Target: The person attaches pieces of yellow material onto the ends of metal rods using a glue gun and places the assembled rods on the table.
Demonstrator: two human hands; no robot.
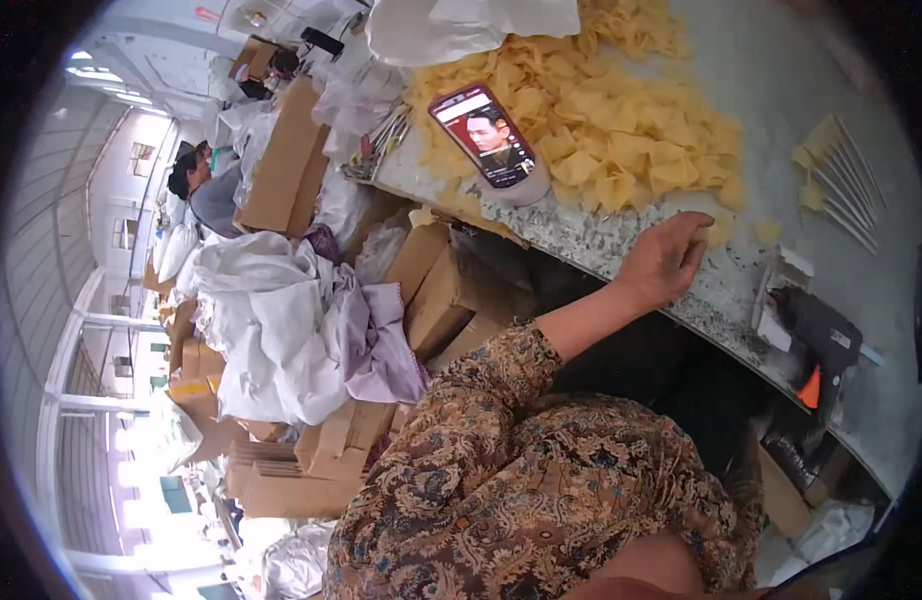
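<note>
My left hand [666,262] reaches over the near edge of the worktable [671,290], fingers curled together. At its fingertips is a thin pale-yellow petal [720,232], apparently pinched. Beyond lies a wide heap of similar yellow petals [606,130]. A single loose petal [768,232] rests to the right of the hand. Further right, several thin white sticks [849,190] lie fanned out, with yellow petals at their far-left ends. A black glue gun [819,325] with an orange part lies near the table's front edge. My right hand is out of view.
A lit phone [486,138] leans on a round stand [521,190] beside the heap. White plastic [471,25] covers the far edge. Left of the table are cardboard boxes [446,300] and white cloth sacks [271,320]. Another person [211,190] is farther back on the left.
</note>
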